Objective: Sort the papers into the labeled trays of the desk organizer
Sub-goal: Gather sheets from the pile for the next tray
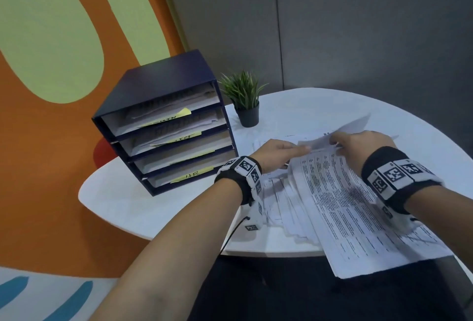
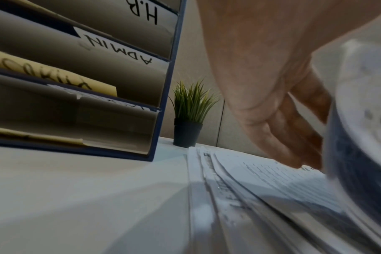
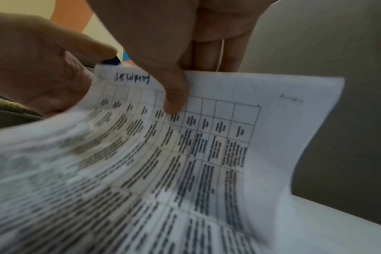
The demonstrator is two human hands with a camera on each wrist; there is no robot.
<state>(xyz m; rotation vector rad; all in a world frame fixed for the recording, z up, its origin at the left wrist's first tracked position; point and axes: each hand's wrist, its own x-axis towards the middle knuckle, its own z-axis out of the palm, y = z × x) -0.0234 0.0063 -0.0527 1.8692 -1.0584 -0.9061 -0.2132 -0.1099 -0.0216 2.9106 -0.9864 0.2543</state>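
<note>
A loose pile of printed papers (image 1: 345, 205) lies on the white round table (image 1: 143, 205). My right hand (image 1: 340, 141) pinches the far edge of the top sheet (image 1: 353, 126) and lifts it off the pile. The right wrist view shows the thumb (image 3: 174, 96) on its printed grid, fingers behind the sheet (image 3: 228, 137), which has a handwritten word at the top. My left hand (image 1: 302, 150) reaches to the sheet's left edge; its fingers (image 2: 294, 146) are straight, tips down on the pile (image 2: 272, 180). The dark blue organizer (image 1: 163, 90) stands to the left, papers and yellow labels in its trays.
A small potted plant (image 1: 244, 100) stands just right of the organizer, behind the papers. The organizer's tray labels read ADMIN (image 2: 118, 49) and H.R in the left wrist view. The pile overhangs the table's near edge. A grey partition wall stands behind the table.
</note>
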